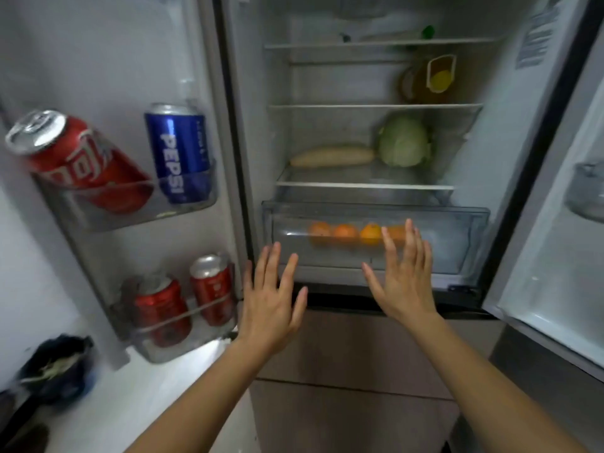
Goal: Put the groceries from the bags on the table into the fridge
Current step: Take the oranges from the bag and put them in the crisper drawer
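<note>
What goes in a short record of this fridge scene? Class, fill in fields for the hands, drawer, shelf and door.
Left hand: open, fingers spread, empty
Right hand: open, empty, in front of the drawer
Drawer: clear, oranges in a row inside
Shelf above: cabbage beside a long pale vegetable
Left door: blue Pepsi can upright, red can tilted

In the fridge [510,132], the oranges [346,232] lie in a row inside the bottom drawer [451,237]. On the shelf above, a cabbage [404,142] sits right of a long vegetable [331,156] (just beside it, perhaps touching); a jug [438,78] stands one shelf higher. On the left door [98,60], the upper bin [130,214] and the lower bin [170,349] each hold two cans [178,152].
</note>
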Demonstrator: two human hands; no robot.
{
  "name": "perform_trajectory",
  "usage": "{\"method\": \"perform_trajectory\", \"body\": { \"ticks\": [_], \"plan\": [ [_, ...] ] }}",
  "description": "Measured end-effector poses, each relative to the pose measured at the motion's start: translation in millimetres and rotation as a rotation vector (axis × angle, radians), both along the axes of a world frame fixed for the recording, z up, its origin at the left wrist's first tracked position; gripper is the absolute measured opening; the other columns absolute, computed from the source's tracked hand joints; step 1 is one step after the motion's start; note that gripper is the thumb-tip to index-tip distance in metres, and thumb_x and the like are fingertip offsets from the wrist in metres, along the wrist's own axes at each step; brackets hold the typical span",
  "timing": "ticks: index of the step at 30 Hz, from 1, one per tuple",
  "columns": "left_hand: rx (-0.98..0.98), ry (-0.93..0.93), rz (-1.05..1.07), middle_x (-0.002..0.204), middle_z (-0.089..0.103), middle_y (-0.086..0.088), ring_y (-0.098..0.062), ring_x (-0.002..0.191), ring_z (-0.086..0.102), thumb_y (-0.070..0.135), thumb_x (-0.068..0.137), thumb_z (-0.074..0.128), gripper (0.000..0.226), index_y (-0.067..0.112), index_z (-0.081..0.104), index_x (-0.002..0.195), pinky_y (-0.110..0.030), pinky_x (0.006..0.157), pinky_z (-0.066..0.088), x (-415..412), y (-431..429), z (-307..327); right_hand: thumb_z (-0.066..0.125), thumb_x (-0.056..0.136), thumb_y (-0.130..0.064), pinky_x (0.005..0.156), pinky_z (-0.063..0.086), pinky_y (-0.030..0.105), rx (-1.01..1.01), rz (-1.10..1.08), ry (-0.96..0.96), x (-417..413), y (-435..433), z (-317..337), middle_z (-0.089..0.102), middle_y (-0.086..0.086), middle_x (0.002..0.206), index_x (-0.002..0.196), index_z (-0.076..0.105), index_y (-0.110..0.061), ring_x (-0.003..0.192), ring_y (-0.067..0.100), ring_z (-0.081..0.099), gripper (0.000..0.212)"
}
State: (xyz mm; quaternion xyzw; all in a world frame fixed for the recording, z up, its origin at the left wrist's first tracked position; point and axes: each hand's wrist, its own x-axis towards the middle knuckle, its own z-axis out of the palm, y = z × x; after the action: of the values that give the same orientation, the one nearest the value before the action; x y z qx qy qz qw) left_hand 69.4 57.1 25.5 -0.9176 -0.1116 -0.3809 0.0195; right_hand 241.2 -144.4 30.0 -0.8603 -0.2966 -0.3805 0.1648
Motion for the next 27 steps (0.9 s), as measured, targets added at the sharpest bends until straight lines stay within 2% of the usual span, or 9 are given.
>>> {"method": "perform_trajectory", "body": {
  "ticks": [6, 9, 12, 17, 23, 27],
  "plan": [
    [-0.133, 0.005, 0.293, 0.164, 0.017, -0.013, -0.029, 0.152, 0.011, 0.046, 0.098, 0.039, 0.064, 0.015, 0.033, 0.153, -0.055, 0.119, 0.018, -100.0, -30.5, -27.3, 0.044, 0.094, -0.057, 0.123, 0.007, 0.055, -0.022, 0.31, 0.106, -67.8, 26.4, -55.7, -0.001, 0.025, 0.164, 0.158, 0.019, -0.015, 0.154, 0.038, 0.002, 0.08],
    [-0.064, 0.115, 0.42, 0.163, 0.018, -0.016, -0.032, 0.151, 0.012, 0.048, 0.097, 0.038, 0.064, 0.014, 0.034, 0.152, -0.058, 0.118, 0.018, -176.9, -33.7, -40.0, 0.05, 0.093, -0.054, 0.123, 0.01, 0.056, -0.028, 0.455, 0.133, -119.1, 51.6, -79.8, 0.005, 0.027, 0.163, 0.156, 0.023, -0.013, 0.153, 0.041, 0.009, 0.08],
    [-0.044, 0.143, 0.627, 0.162, 0.018, -0.018, -0.034, 0.151, 0.012, 0.048, 0.097, 0.036, 0.065, 0.013, 0.034, 0.152, -0.06, 0.118, 0.017, -257.8, -17.8, -26.2, 0.054, 0.092, -0.05, 0.122, 0.013, 0.055, 0.021, 0.631, 0.115, -174.6, 88.5, -73.5, 0.009, 0.027, 0.161, 0.154, 0.024, -0.014, 0.151, 0.042, 0.014, 0.078],
    [-0.13, 0.068, 0.944, 0.159, 0.023, -0.021, -0.039, 0.148, 0.019, 0.046, 0.097, 0.037, 0.064, 0.009, 0.036, 0.149, -0.065, 0.113, 0.023, -403.4, 4.0, -6.5, 0.053, 0.092, -0.05, 0.121, 0.014, 0.057, 0.014, 0.897, 0.127, -285.7, 156.2, -47.3, 0.009, 0.024, 0.163, 0.155, 0.021, -0.018, 0.153, 0.039, 0.01, 0.078],
    [-0.187, 0.1, 1.178, 0.162, 0.016, -0.018, -0.035, 0.151, 0.011, 0.05, 0.096, 0.032, 0.068, 0.013, 0.03, 0.153, -0.062, 0.116, 0.019, -576.2, 17.6, -26.8, 0.057, 0.092, -0.048, 0.121, 0.015, 0.056, -0.08, 1.164, 0.115, -452.9, 242.4, -47.0, 0.009, 0.021, 0.164, 0.156, 0.026, -0.018, 0.153, 0.037, 0.009, 0.077],
    [-0.235, 0.169, 1.27, 0.161, 0.019, -0.017, -0.035, 0.15, 0.016, 0.051, 0.096, 0.03, 0.068, 0.013, 0.03, 0.153, -0.062, 0.116, 0.021, -682.3, 41.6, -36.8, 0.056, 0.091, -0.051, 0.12, 0.019, 0.057, -0.199, 1.272, 0.096, -570.9, 297.5, -46.2, 0.009, 0.019, 0.165, 0.156, 0.027, -0.019, 0.152, 0.037, 0.011, 0.078]
  ]
}}
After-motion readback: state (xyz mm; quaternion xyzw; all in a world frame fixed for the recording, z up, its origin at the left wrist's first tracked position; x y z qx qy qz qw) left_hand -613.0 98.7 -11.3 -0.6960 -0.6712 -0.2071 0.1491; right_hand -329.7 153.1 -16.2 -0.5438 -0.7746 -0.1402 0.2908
